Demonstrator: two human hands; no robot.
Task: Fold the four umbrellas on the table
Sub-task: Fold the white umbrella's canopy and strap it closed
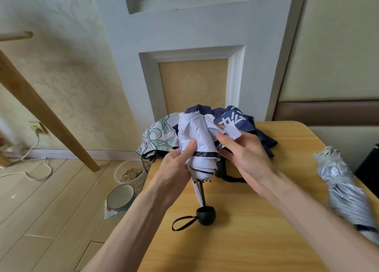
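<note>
Looking down from the head camera, I see the white umbrella [194,140] in the middle, held in both hands over the yellow surface [256,220]. Its cloth is bunched up at the top, with a dark line round the edge. Its thin pole points down toward me. The round black handle [206,215] rests on the surface, and a dark loop [183,223] lies beside it.

The left hand [176,165] grips the cloth from the left. Its fingers curl round the bundle and the thumb presses on the front. The right hand [244,155] is on the other side. Its fingers pinch the white strap [231,131] that sticks out near the top of the umbrella.

Behind the hands lies a dark blue umbrella [242,120] with white signs on it, loose and not folded. To its left a flower umbrella [158,136] with green leaves hangs over the far left edge of the surface. A silver umbrella [344,189] lies at the right edge, crumpled together, well apart from the others.

On the floor to the left stand a clear tub [130,173] with grains in it and a white bowl [121,197] just beside it. A white cable [39,165] runs to a plug in the wall.
</note>
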